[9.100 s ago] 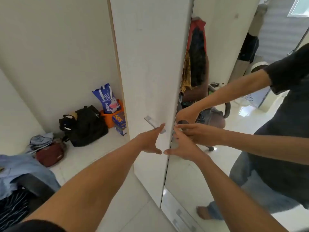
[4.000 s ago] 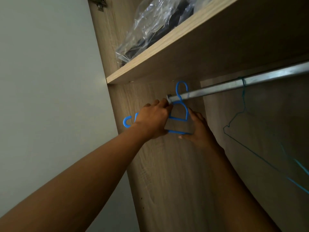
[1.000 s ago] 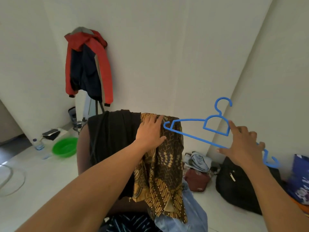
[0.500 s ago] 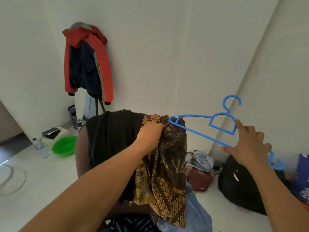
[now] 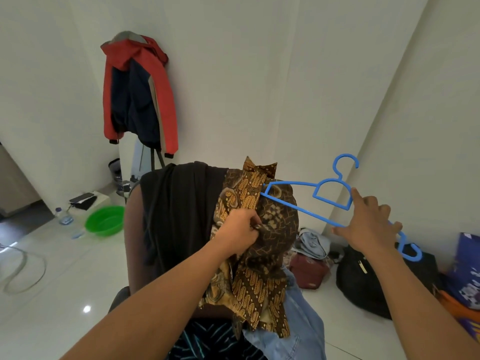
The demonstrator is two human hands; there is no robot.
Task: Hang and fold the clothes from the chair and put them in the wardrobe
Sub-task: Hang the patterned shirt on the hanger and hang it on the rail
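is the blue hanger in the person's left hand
No, the right hand holds the blue hanger, while the left hand grips the batik shirt.

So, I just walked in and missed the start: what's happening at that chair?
The person's left hand grips a brown batik shirt draped over the chair back beside a black garment. The right hand holds a blue hanger, one end at the shirt's collar; the shirt is not on it yet.
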